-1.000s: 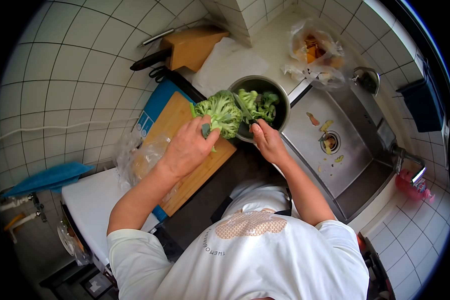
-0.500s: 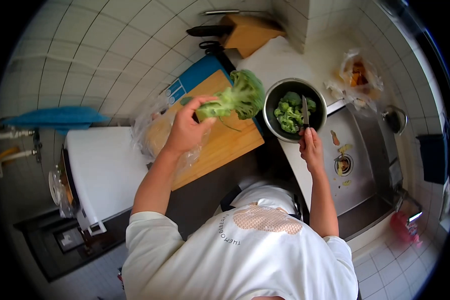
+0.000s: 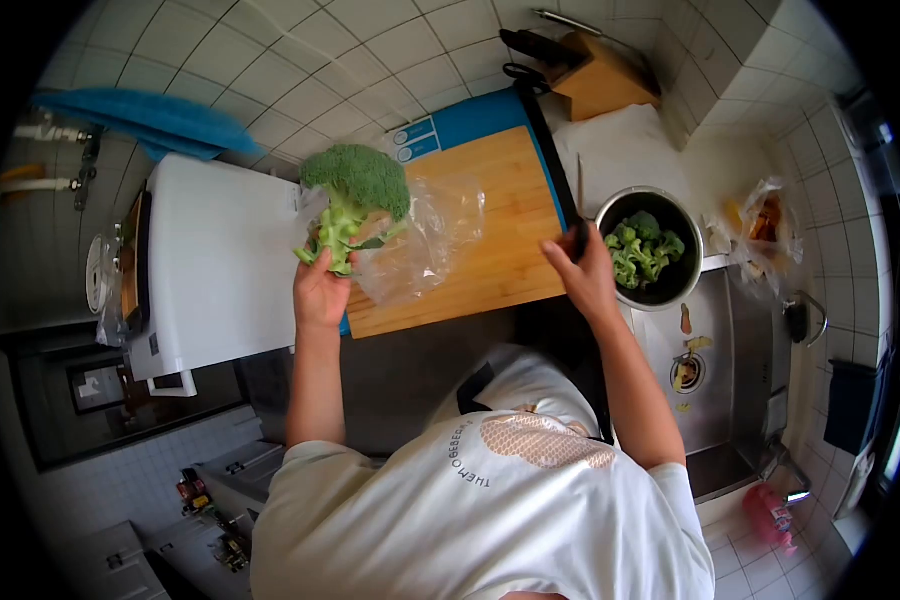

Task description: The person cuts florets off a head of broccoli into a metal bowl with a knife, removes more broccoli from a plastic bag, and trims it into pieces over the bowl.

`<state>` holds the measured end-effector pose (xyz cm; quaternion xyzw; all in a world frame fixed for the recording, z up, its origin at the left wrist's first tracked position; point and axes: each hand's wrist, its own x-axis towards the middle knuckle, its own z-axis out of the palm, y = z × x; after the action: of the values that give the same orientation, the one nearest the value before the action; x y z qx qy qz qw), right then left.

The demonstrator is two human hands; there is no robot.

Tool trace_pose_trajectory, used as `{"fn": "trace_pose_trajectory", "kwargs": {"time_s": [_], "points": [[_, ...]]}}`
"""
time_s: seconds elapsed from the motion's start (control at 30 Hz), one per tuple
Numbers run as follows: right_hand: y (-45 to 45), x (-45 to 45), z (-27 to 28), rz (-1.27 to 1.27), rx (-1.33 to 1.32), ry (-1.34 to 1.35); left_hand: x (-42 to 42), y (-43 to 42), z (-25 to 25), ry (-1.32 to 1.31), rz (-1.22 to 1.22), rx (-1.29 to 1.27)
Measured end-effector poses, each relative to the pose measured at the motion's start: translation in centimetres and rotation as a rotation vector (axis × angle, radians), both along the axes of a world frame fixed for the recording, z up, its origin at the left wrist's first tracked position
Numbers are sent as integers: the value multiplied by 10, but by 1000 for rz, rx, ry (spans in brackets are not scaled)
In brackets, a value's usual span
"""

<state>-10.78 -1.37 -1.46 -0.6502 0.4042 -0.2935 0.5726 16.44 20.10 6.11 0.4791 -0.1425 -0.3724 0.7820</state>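
My left hand (image 3: 322,295) is closed round the stem of a broccoli head (image 3: 358,185), its green crown pointing up. Behind the stem, a clear plastic bag (image 3: 432,235) lies crumpled on the left part of the wooden cutting board (image 3: 490,265). At the board's right edge my right hand (image 3: 592,270) grips a knife (image 3: 581,190) by its dark handle, with the narrow blade pointing away from me. Just right of that hand stands a metal bowl (image 3: 692,290) with cut broccoli florets (image 3: 642,250) inside.
A sink (image 3: 715,400) with peelings round its drain lies to the right. Behind it sits a plastic bag with orange scraps (image 3: 767,220). A knife block (image 3: 600,80) stands at the back, and a white appliance (image 3: 215,260) is at the left.
My left hand has brought the broccoli left and turned its crown upward. My right hand has moved the knife out of the bowl to the board's edge. The camera view has shifted too.
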Motion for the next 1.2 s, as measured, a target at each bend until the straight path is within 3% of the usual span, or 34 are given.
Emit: {"fn": "trace_pose_trajectory", "kwargs": {"time_s": [0.17,0.23,0.27,0.3,0.37,0.43,0.5,0.63,0.7,0.8,0.93,1.1,1.2], "points": [[-1,95,-38,19,-169,-19,4,21,-45,146,63,-62],[-1,114,-57,234,433,9,4,24,-65,307,64,-130],[3,120,-68,193,568,-152,5,25,-75,333,62,-146],[3,122,-64,207,564,-143,8,26,-84,336,77,-154],[3,123,-48,90,624,-253,14,30,-98,217,7,-142],[-7,126,-42,123,655,-223,19,32,-103,214,9,-115],[-17,128,-33,-6,711,-411,21,31,-106,218,23,17],[-32,130,-21,-30,776,-542,33,41,-124,190,2,84],[-40,130,-23,-18,740,-535,39,48,-130,128,-98,131],[-48,126,-11,-9,676,-464,43,44,-131,58,-58,168],[-42,115,24,163,679,-503,44,31,-120,29,-70,225],[-18,119,39,312,622,-553,32,2,-130,-413,136,183],[-14,123,40,363,674,-531,29,-15,-124,-482,143,306]]}}
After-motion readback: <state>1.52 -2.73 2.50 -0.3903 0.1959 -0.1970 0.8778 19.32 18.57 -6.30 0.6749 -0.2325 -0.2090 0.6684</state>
